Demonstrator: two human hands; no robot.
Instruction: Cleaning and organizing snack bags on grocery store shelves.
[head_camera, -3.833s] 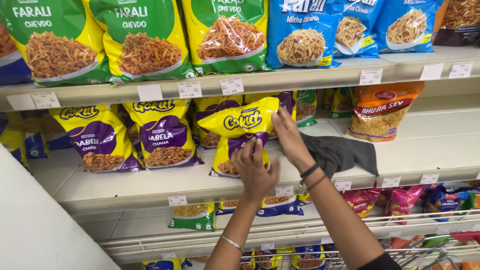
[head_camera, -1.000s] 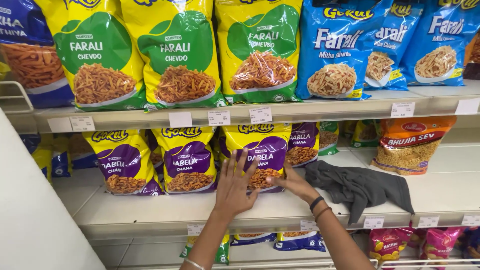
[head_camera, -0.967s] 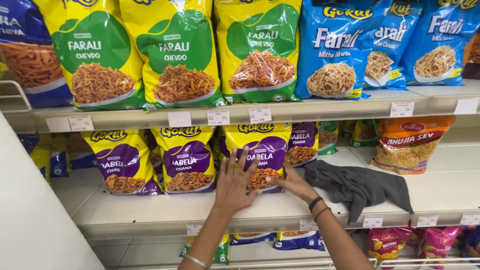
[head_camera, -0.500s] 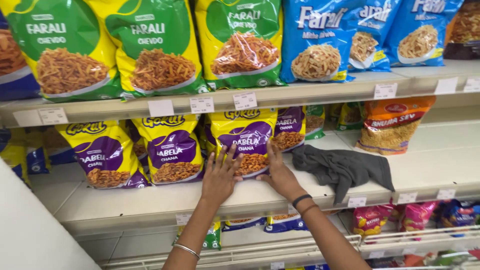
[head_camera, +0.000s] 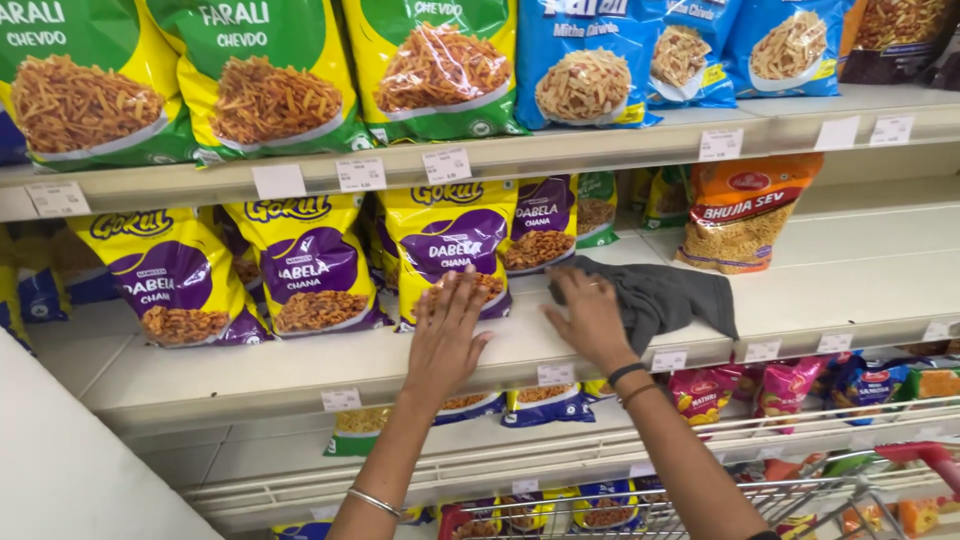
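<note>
Hands: left (head_camera: 445, 335) touches yellow-purple snack bag (head_camera: 448, 250), right (head_camera: 590, 315) on grey cloth (head_camera: 665, 298)

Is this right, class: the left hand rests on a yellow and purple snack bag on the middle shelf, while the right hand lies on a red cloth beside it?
Not quite. The head view shows the left hand on the yellow and purple snack bag on the middle shelf, but the cloth under the right hand is dark grey, not red.
</note>
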